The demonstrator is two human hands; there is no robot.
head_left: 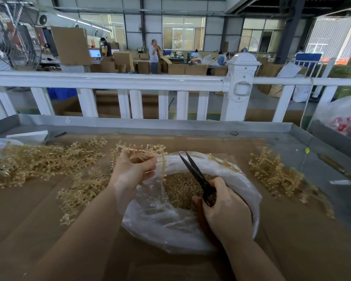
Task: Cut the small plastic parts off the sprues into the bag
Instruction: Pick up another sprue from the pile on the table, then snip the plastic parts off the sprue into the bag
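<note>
My left hand [130, 173] grips a tan plastic sprue [144, 150] studded with small parts, held above the left rim of the bag. A clear plastic bag [160, 220] lies open on the cardboard, with a heap of cut tan parts [180, 185] inside. My right hand [225, 209] holds black scissors [197, 173] by their handles over the bag. The blades are slightly apart and point up and away toward the sprue, a short gap to its right.
A big pile of sprues [39, 161] lies at the left, a smaller pile [276, 173] at the right. Brown cardboard [49, 230] covers the metal-rimmed table [150, 124]. Beyond it stands a white railing [130, 82], and a filled bag [344, 116] sits far right.
</note>
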